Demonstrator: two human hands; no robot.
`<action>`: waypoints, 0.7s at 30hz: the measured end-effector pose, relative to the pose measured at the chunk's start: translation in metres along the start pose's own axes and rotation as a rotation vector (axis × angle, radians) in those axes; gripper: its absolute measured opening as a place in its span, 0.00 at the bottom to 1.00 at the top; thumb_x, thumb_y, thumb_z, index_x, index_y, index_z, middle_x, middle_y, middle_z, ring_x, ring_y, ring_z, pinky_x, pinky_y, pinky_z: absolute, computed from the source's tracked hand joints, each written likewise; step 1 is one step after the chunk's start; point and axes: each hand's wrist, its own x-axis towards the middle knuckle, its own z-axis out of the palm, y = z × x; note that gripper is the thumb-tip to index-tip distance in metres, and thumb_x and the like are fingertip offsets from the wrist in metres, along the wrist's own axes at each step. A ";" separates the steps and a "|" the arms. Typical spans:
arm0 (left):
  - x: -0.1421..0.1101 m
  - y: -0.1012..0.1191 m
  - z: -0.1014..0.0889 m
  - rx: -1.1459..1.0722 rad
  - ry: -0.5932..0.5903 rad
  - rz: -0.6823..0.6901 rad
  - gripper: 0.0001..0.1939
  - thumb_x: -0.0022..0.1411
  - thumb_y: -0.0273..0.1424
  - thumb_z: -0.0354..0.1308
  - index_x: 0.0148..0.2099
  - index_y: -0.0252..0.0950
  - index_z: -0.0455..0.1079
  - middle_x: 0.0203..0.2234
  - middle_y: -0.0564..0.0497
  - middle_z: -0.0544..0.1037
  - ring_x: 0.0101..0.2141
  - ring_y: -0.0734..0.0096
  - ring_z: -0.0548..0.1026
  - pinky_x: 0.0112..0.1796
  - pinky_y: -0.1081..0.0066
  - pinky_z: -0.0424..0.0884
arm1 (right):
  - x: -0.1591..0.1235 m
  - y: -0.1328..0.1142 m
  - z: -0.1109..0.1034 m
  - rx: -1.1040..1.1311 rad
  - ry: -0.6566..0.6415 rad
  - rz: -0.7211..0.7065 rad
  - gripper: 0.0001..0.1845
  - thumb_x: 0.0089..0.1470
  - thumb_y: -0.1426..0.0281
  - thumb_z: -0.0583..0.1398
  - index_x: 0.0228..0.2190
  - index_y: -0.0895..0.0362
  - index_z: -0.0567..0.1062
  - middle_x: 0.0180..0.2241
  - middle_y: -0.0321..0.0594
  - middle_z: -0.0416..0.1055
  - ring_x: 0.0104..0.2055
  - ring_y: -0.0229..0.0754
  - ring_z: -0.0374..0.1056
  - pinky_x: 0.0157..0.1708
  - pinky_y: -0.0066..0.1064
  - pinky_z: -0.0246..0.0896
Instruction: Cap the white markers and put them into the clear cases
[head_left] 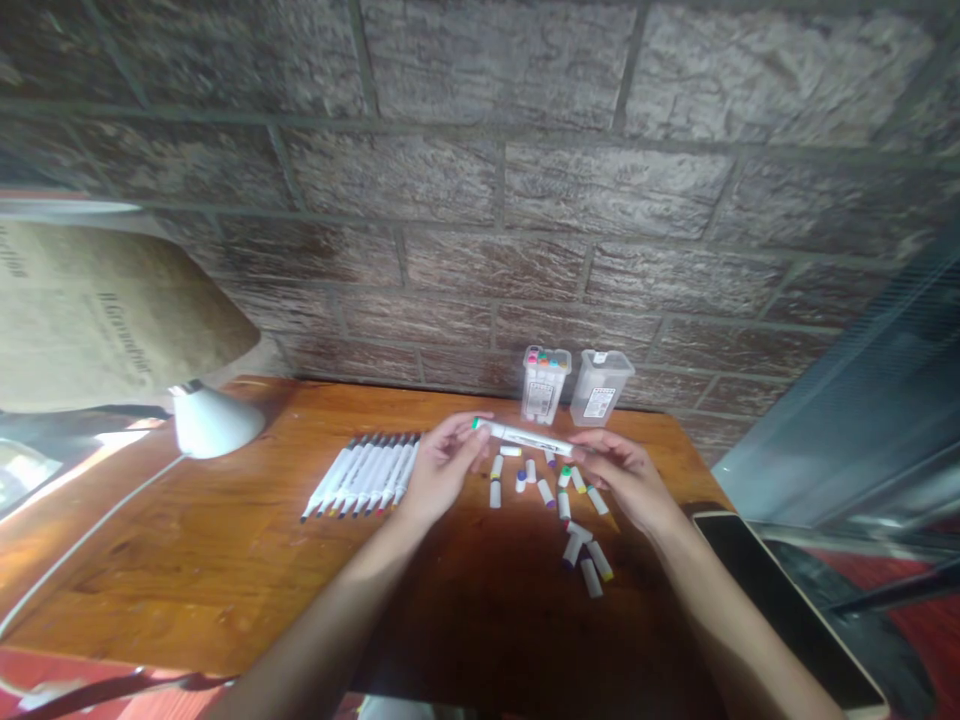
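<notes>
A white marker pen with a green end is held level above the table between both hands. My left hand is closed on its green end, thumb against the barrel. At the other end, the fingers of my right hand pinch the marker's tip; the exact grip there is partly hidden. Below lie several loose marker caps, white with coloured ends, scattered on the wood. Left of my left hand, a row of white markers without caps lies side by side, partly covered by that hand.
Two clear plastic boxes stand by the brick wall: one box with coloured markers, another box beside it. A lamp with its cord is at the left. A black tablet lies at the table's right edge.
</notes>
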 end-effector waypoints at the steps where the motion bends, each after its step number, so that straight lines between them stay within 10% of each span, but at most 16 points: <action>1: 0.001 0.001 0.000 -0.032 0.019 -0.002 0.16 0.62 0.40 0.62 0.45 0.33 0.74 0.20 0.57 0.71 0.20 0.80 0.65 0.24 0.77 0.63 | -0.001 -0.002 0.001 -0.001 -0.026 0.018 0.14 0.48 0.62 0.69 0.36 0.56 0.80 0.29 0.38 0.78 0.22 0.32 0.62 0.22 0.26 0.56; 11: 0.003 -0.006 0.000 -0.145 0.074 -0.046 0.17 0.57 0.41 0.67 0.44 0.33 0.77 0.23 0.54 0.75 0.20 0.81 0.64 0.22 0.76 0.60 | -0.022 -0.016 0.038 -0.166 -0.365 0.161 0.14 0.54 0.60 0.65 0.39 0.56 0.78 0.31 0.39 0.79 0.29 0.38 0.71 0.28 0.28 0.63; 21: 0.003 -0.016 0.001 -0.090 0.037 -0.072 0.21 0.64 0.46 0.58 0.46 0.33 0.77 0.32 0.48 0.78 0.25 0.77 0.68 0.24 0.76 0.63 | 0.023 -0.026 0.041 -0.106 -0.202 0.089 0.16 0.53 0.58 0.66 0.38 0.54 0.73 0.29 0.34 0.74 0.24 0.33 0.65 0.24 0.25 0.58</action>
